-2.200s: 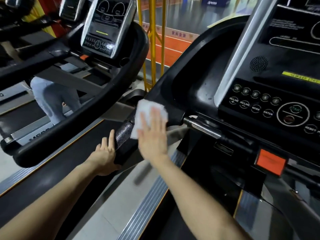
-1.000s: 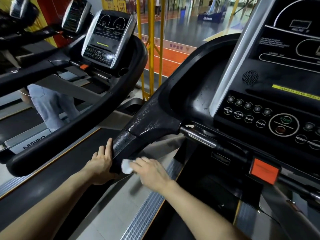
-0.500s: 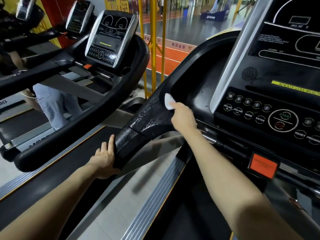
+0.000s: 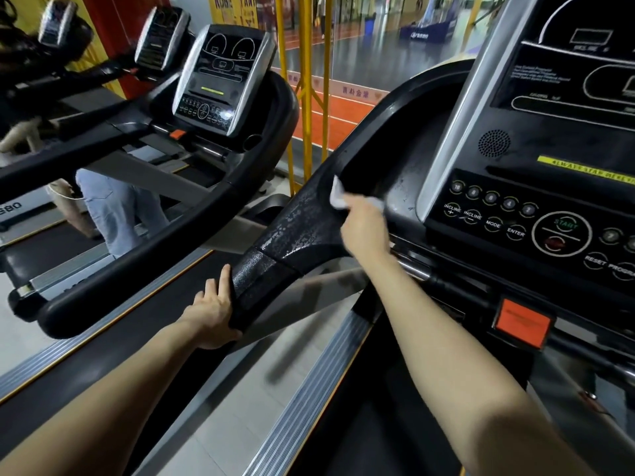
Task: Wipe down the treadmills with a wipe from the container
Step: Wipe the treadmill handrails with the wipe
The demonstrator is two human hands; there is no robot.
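I stand on a black treadmill whose left handrail glistens with wet streaks. My right hand presses a small white wipe against the inner rim of the tray recess, just left of the console. Most of the wipe is hidden under my fingers. My left hand grips the lower end of the same handrail, thumb up along its side. The wipe container is not in view.
A second treadmill with a silver-framed console stands to the left, its curved handrail close to mine. A person in jeans stands behind it. Yellow posts rise ahead. An orange safety tag sits under my console.
My right hand has carried the wipe from the handrail's lower end up to the tray rim by the console and stays there. My left hand has kept its grip.
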